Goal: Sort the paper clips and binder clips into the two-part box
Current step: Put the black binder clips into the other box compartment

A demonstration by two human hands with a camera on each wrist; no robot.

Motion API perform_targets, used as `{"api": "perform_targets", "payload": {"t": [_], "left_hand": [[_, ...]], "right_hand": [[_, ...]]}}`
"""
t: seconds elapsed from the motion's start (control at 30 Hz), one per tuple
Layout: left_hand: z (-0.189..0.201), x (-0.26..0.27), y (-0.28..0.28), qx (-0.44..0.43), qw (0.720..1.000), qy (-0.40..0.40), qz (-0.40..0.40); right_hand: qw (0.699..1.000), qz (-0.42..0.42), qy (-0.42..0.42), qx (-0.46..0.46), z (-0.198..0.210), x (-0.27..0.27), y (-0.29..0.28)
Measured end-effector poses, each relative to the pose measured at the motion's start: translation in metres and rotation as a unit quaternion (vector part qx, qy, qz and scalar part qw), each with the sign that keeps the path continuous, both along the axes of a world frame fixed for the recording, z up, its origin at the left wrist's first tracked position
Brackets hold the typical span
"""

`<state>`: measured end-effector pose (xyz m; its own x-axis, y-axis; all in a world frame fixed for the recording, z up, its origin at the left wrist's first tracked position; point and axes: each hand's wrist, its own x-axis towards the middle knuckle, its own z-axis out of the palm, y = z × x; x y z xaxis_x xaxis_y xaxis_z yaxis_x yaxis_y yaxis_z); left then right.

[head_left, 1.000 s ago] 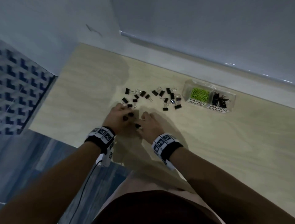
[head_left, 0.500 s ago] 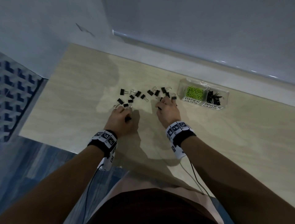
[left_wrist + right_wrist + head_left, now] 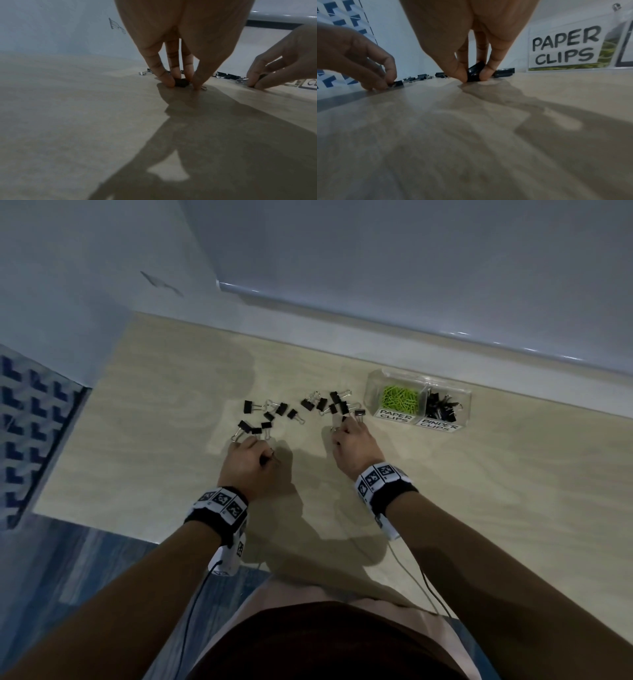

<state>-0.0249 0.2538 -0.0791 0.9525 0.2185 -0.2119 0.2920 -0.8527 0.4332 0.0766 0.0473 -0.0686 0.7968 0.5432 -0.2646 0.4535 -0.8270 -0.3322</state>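
Several black binder clips (image 3: pixel 281 409) lie scattered on the pale wooden table (image 3: pixel 479 508). The clear two-part box (image 3: pixel 373 392) stands at the back right; green paper clips (image 3: pixel 400 399) fill its left part and black binder clips (image 3: pixel 440 409) its right. My left hand (image 3: pixel 251 455) pinches a black binder clip (image 3: pixel 181 82) against the table at the near left of the scatter. My right hand (image 3: pixel 349 430) pinches another black binder clip (image 3: pixel 475 73) on the table, just left of the box's "PAPER CLIPS" label (image 3: pixel 563 47).
A white wall and a ledge (image 3: pixel 376 350) run behind the table. The table's left edge (image 3: pixel 58 463) drops to a blue patterned floor. Cables (image 3: pixel 424 587) trail from my wrist bands over the near table edge.
My right hand has moved away from the left hand, forward and right to the clips beside the box, and pinched one. My left hand stayed by the near-left clips.
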Motion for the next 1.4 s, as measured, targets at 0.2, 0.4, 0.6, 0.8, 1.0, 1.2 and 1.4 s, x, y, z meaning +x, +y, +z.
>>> {"api": "perform_targets", "payload": {"t": [0.2, 0.4, 0.6, 0.8, 1.0, 1.2, 1.4], "left_hand": [[0.003, 0.002, 0.005, -0.046, 0.999, -0.007, 0.016], [0.002, 0.002, 0.005, -0.052, 0.998, 0.009, -0.017], [0.020, 0.017, -0.026, -0.117, 0.992, -0.007, -0.054], [0.061, 0.103, -0.126, -0.240, 0.959, -0.105, -0.112], [0.078, 0.178, -0.227, -0.167, 0.967, -0.062, -0.182], [0.067, 0.172, -0.201, -0.122, 0.975, -0.080, -0.167], [0.050, 0.109, -0.043, -0.017, 0.997, -0.073, 0.020]], "right_hand": [[0.999, -0.008, 0.019, 0.027, -0.003, 0.005, -0.002], [0.982, -0.070, -0.003, 0.173, -0.001, -0.006, -0.028], [0.928, -0.224, -0.113, 0.276, 0.025, 0.008, -0.096], [0.924, -0.271, -0.152, 0.223, 0.033, 0.067, -0.153], [0.906, -0.302, -0.172, 0.242, 0.032, 0.068, -0.175], [0.928, -0.216, -0.161, 0.259, 0.026, 0.022, -0.147], [0.982, -0.009, -0.008, 0.191, 0.034, 0.024, -0.043]]}}
